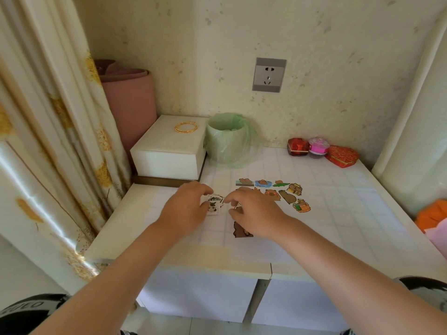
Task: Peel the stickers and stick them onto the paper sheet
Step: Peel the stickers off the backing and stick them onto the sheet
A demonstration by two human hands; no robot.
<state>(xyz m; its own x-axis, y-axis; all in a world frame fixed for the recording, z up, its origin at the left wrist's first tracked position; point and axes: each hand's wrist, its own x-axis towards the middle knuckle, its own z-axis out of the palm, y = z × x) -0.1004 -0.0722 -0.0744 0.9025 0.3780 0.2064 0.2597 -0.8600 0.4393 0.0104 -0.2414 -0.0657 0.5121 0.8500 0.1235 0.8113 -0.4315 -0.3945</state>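
A white gridded paper sheet (pixel 338 209) covers the tabletop. Several cartoon bear stickers (pixel 287 193) are laid out on it right of centre, and a brown bear sticker (pixel 240 232) shows below my right wrist. My left hand (pixel 186 209) pinches a small sticker on its white backing (pixel 214 204) just above the sheet. My right hand (pixel 254 213) reaches in from the right, its fingertips curled at that sticker's right edge. Whether they grip it is not plain.
A white box (pixel 169 151) with gold bangles (pixel 186 127) stands at the back left, beside a bin lined with a green bag (pixel 227 139). Red and pink gift boxes (pixel 321 151) sit at the back right. A curtain (pixel 48 141) hangs on the left; orange cloth (pixel 433 213) lies at right.
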